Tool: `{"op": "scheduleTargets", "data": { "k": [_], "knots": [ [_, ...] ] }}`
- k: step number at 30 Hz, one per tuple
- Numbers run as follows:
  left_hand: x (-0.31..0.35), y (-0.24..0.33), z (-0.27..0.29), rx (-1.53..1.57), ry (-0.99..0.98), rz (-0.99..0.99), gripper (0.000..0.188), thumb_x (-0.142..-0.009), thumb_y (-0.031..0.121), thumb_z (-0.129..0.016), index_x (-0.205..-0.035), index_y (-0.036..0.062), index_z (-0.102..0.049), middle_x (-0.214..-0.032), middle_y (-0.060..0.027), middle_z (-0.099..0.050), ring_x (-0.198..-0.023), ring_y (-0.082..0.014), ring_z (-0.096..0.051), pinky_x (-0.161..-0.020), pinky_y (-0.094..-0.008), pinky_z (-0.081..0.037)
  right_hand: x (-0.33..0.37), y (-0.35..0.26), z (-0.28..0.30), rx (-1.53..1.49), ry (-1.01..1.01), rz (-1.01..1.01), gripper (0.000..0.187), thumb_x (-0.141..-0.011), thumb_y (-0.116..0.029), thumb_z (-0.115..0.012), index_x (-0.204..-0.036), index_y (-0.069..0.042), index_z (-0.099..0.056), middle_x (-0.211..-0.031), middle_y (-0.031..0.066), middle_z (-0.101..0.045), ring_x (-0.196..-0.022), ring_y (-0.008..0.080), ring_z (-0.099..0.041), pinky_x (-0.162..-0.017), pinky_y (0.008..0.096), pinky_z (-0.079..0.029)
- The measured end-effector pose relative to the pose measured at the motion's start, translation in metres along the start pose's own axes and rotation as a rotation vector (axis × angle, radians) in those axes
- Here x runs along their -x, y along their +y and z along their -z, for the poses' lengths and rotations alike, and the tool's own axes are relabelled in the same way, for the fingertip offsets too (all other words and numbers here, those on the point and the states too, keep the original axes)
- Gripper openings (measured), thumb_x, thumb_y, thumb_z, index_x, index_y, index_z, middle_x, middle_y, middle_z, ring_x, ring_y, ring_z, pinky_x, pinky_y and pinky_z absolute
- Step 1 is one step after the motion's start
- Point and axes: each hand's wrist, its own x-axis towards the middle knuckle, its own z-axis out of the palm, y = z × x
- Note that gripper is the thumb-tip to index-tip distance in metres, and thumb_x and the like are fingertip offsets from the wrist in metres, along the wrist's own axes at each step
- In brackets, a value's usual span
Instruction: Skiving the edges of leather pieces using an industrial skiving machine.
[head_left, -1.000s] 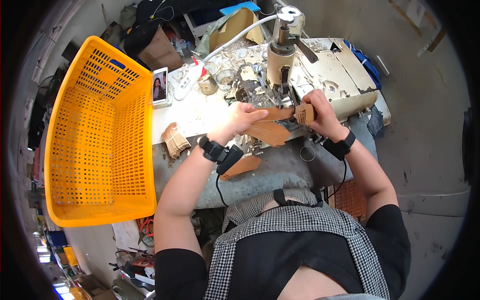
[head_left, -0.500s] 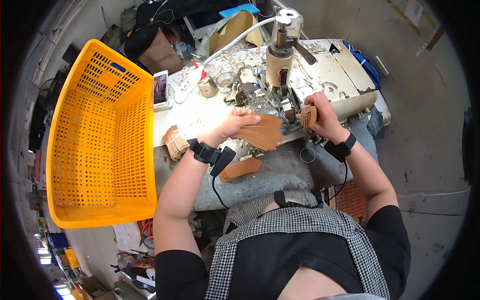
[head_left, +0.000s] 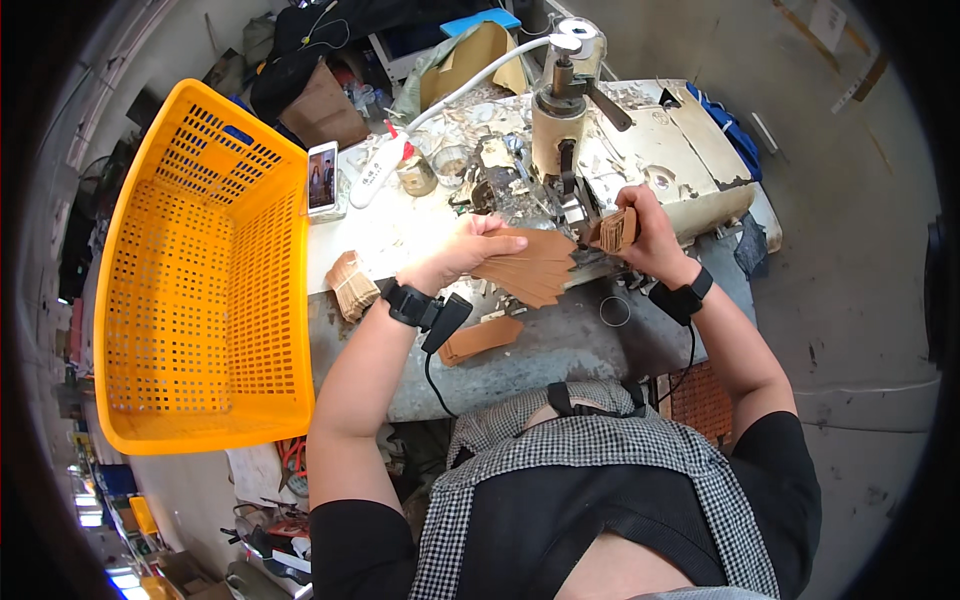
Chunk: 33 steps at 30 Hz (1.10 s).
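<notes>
My left hand (head_left: 468, 248) grips a fanned stack of tan leather pieces (head_left: 528, 266), thumb on top, the pointed ends spread toward the right. To the right of it, my right hand (head_left: 650, 240) is closed around a smaller, thick bundle of brown leather pieces (head_left: 612, 232), held edge-on beside the machine's working head (head_left: 574, 207). Another few tan leather pieces (head_left: 480, 340) lie on the table edge below my left hand. A bundle of pale brown pieces (head_left: 350, 286) rests left of my left wrist.
A machine with a cream body (head_left: 690, 130) and upright post (head_left: 558, 130) stands at the back, scraps around it. A white lamp (head_left: 380, 168), a jar with a red top (head_left: 415, 172) and a phone (head_left: 321, 178) sit left of it. A yellow plastic basket (head_left: 205, 300) stands at far left.
The leather pieces in my left hand are fanned wider and sit slightly further right. The bundle in my right hand has tilted and shifted a little to the left.
</notes>
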Motion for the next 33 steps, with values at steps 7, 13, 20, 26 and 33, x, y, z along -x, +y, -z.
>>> {"op": "scheduleTargets", "data": {
  "k": [7, 13, 20, 26, 33],
  "knots": [
    [-0.008, 0.004, -0.003, -0.100, 0.114, 0.142, 0.014, -0.085, 0.021, -0.074, -0.085, 0.0095, -0.066, -0.079, 0.0036, -0.067, -0.068, -0.0033, -0.060, -0.061, -0.0203, -0.046, -0.007, -0.002, 0.001, 0.057, -0.095, 0.092, 0.042, -0.064, -0.002, -0.074, -0.099, -0.004, -0.051, -0.095, 0.0126, -0.051, -0.091, 0.0324, -0.050, -0.082, 0.0367, -0.042],
    [-0.007, -0.009, 0.008, 0.066, 0.051, 0.072, 0.013, -0.086, 0.018, -0.072, -0.088, 0.0068, -0.065, -0.081, 0.0011, -0.068, -0.069, -0.0058, -0.063, -0.062, -0.0205, -0.050, -0.007, -0.004, 0.003, 0.030, -0.091, 0.097, 0.042, -0.063, 0.000, -0.071, -0.100, -0.004, -0.051, -0.097, 0.0132, -0.052, -0.094, 0.0329, -0.050, -0.084, 0.0373, -0.042],
    [-0.015, -0.005, -0.004, -0.007, 0.161, 0.114, 0.017, -0.087, 0.020, -0.072, -0.091, 0.0051, -0.065, -0.082, -0.0007, -0.068, -0.071, -0.0062, -0.063, -0.064, -0.0208, -0.050, -0.010, -0.002, -0.001, 0.020, -0.122, 0.113, 0.045, -0.064, -0.001, -0.071, -0.103, -0.005, -0.050, -0.099, 0.0133, -0.053, -0.094, 0.0332, -0.050, -0.086, 0.0387, -0.041],
    [-0.014, -0.007, -0.012, -0.082, 0.123, 0.031, 0.020, -0.085, 0.023, -0.074, -0.087, 0.0058, -0.066, -0.081, 0.0003, -0.067, -0.069, -0.0049, -0.061, -0.063, -0.0199, -0.048, -0.014, -0.008, 0.002, 0.108, -0.172, 0.186, 0.046, -0.064, -0.003, -0.073, -0.103, -0.006, -0.050, -0.098, 0.0116, -0.054, -0.094, 0.0319, -0.050, -0.086, 0.0388, -0.041],
    [-0.008, -0.010, 0.005, -0.047, 0.091, 0.011, 0.021, -0.086, 0.025, -0.074, -0.087, 0.0060, -0.067, -0.078, 0.0016, -0.067, -0.067, -0.0038, -0.059, -0.062, -0.0194, -0.047, -0.002, -0.002, 0.003, -0.007, -0.047, 0.012, 0.047, -0.067, -0.009, -0.081, -0.101, -0.006, -0.050, -0.095, 0.0093, -0.052, -0.085, 0.0283, -0.052, -0.076, 0.0346, -0.043]
  ]
}}
